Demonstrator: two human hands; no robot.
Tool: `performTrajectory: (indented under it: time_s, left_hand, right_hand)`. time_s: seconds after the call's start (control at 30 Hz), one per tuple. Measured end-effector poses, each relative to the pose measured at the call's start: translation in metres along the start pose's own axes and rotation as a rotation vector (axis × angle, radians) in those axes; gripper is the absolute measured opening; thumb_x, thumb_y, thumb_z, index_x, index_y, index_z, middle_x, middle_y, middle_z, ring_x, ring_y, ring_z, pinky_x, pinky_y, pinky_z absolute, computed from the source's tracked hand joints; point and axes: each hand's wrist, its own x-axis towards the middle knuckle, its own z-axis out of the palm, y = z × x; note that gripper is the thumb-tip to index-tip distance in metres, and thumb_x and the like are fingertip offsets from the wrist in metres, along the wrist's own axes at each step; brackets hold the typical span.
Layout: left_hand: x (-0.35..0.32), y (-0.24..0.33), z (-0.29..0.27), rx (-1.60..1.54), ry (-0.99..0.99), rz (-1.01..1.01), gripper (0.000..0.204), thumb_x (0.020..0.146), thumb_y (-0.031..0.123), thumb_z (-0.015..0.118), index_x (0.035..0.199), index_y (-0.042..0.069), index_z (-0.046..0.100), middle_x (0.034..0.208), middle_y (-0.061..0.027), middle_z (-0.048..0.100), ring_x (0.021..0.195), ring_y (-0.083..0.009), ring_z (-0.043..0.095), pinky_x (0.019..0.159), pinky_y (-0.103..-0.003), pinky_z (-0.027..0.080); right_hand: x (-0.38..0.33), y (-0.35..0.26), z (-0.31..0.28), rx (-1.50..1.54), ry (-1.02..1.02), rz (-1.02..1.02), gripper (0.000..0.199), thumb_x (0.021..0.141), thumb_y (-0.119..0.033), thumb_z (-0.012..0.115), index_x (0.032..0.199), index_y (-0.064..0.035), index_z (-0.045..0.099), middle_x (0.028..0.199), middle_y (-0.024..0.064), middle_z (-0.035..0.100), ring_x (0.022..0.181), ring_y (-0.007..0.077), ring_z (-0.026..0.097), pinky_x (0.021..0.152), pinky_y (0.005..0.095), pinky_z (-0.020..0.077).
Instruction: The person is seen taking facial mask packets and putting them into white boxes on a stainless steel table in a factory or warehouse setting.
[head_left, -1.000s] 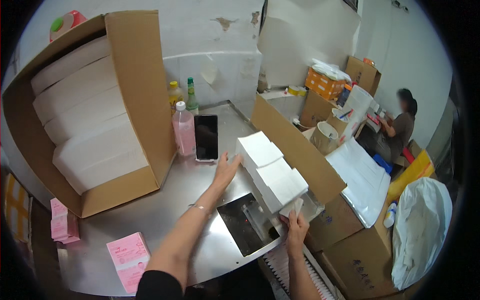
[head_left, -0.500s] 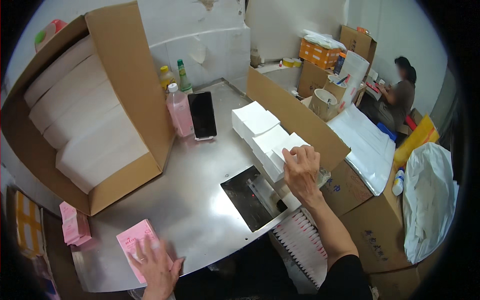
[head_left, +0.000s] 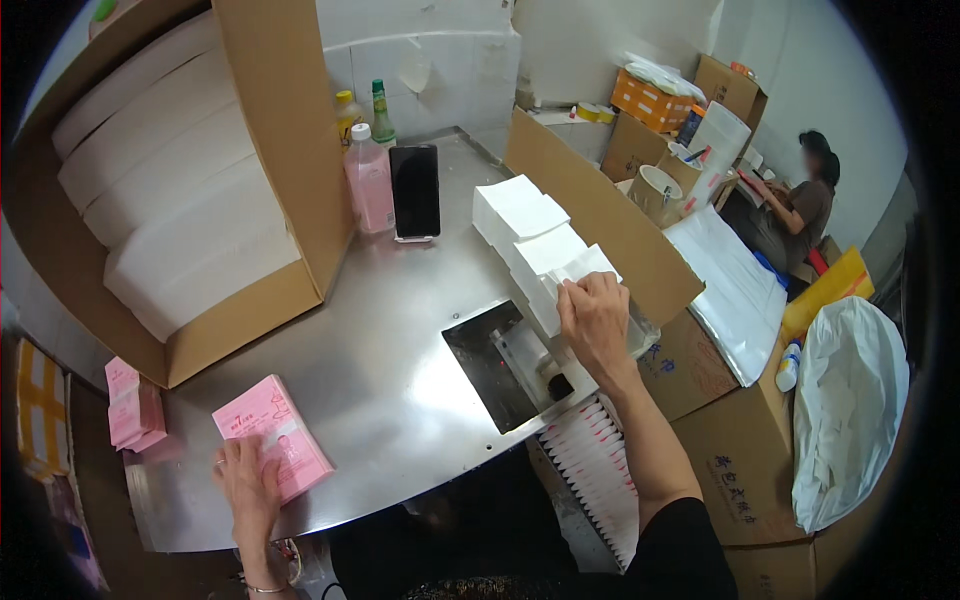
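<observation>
On the steel table, at the near left, lies a stack of pink printed packets [head_left: 285,425]. My left hand [head_left: 250,485] rests on its lower left corner, fingers bent and thumb apart, not closed around it. To the right, folded white tissues [head_left: 550,245] stand in a row of several piles beside a cardboard flap. My right hand [head_left: 597,320] is closed on a white tissue [head_left: 580,265] at the near end of that row, thumb and fingers pinched on its edge. A rectangular opening [head_left: 480,365] in the table lies just left of my right hand.
A big cardboard box [head_left: 275,130] of white bundles stands at left, a smaller pink stack [head_left: 135,405] below it. A phone [head_left: 415,190] leans near a pink bottle [head_left: 370,185]. Cartons [head_left: 740,445] and a white plastic bag [head_left: 855,400] fill the right. A person [head_left: 800,205] sits beyond.
My left hand has slid left from the middle of the pink packets to their lower left corner. My right hand stays at the tissues' near end and has pinched one. The view has shifted slightly.
</observation>
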Motion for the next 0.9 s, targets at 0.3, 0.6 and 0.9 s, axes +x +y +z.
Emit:
performTrajectory:
  time_s: [0.3, 0.6, 0.9]
  left_hand:
    - [0.005, 0.057, 0.024, -0.378, -0.024, 0.326, 0.014, 0.08, 0.003, 0.068, 0.09, 0.006, 0.058, 0.088, -0.0136, 0.054, 0.088, -0.032, 0.052, 0.079, -0.041, 0.041]
    - [-0.006, 0.114, 0.088, -0.267, -0.064, 0.55, 0.013, 0.082, 0.007, 0.071, 0.09, 0.006, 0.061, 0.085, -0.0126, 0.056, 0.087, -0.0317, 0.053, 0.073, -0.044, 0.038]
    - [-0.022, 0.126, 0.099, -0.468, -0.135, 0.635, 0.037, 0.074, 0.011, 0.076, 0.106, 0.001, 0.061, 0.115, -0.0215, 0.055, 0.103, -0.039, 0.054, 0.084, -0.043, 0.043]
  right_hand:
    - [-0.004, 0.006, 0.003, 0.059, 0.054, 0.021, 0.011, 0.086, -0.014, 0.067, 0.09, -0.004, 0.07, 0.088, 0.009, 0.058, 0.09, 0.0272, 0.055, 0.08, 0.0427, 0.0392]
    - [0.0, 0.015, 0.0, 0.102, -0.021, 0.07, 0.014, 0.084, -0.01, 0.065, 0.095, -0.0063, 0.072, 0.09, 0.0094, 0.06, 0.09, 0.0273, 0.056, 0.08, 0.0434, 0.0389]
    - [-0.052, -0.072, 0.003, 0.369, 0.011, -0.233, 0.036, 0.079, 0.001, 0.059, 0.116, 0.0017, 0.063, 0.111, 0.0214, 0.065, 0.1, 0.0412, 0.062, 0.09, 0.0541, 0.0475]
